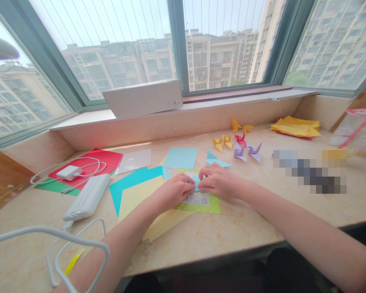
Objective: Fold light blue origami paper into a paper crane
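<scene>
A small piece of folded light blue paper lies between my hands, over a green dotted sheet with a printed label. My left hand pinches its left side with bent fingers. From the right, my right hand presses and grips the other side with thumb and fingers together. The fingers cover much of the paper, so its exact shape is hard to make out. Just beyond the hands are a light blue square sheet and a light blue folded triangle.
Several paper cranes stand at the back right, near a stack of yellow paper. Coloured sheets spread left. A white power bank, a charger and looping cables occupy the left. A white box leans by the window.
</scene>
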